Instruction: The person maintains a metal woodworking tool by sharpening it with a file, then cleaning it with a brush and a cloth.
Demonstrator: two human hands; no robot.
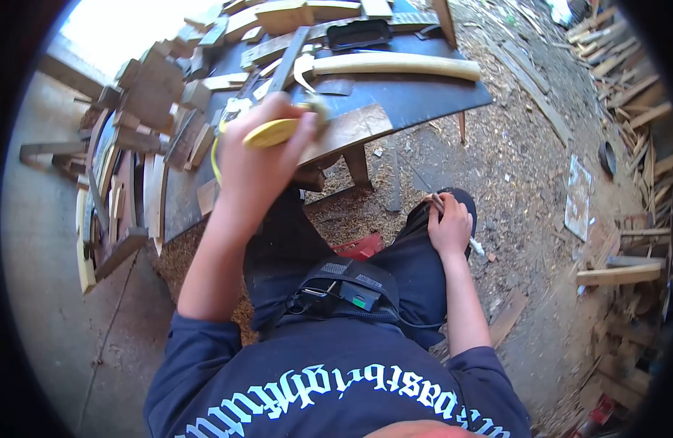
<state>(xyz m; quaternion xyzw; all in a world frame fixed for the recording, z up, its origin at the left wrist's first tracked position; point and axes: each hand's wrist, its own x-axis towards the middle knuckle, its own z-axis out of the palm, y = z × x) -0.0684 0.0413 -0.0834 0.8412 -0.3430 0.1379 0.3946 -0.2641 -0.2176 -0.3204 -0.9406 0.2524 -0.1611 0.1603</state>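
My left hand [267, 146] is raised over the near edge of the dark table [417, 95], its fingers closed round a rounded yellow object [272, 133] that is blurred by motion. A yellow loop hangs beside the wrist. Just beyond the hand lie a flat board [351, 130], a metal strip [289, 62] and a tool with a curved metal head and pale wooden handle [402, 66]. On my right knee rests my right hand [449, 223], its fingers closed round a thin brown stick-like item [437, 204].
Curved and straight wood pieces [154, 87] crowd the table's left and far sides. A black tray [358, 34] sits at the back. Wood shavings cover the ground [511, 168]. Scrap wood [643, 109] is piled far right. Something red [362, 247] lies between my legs.
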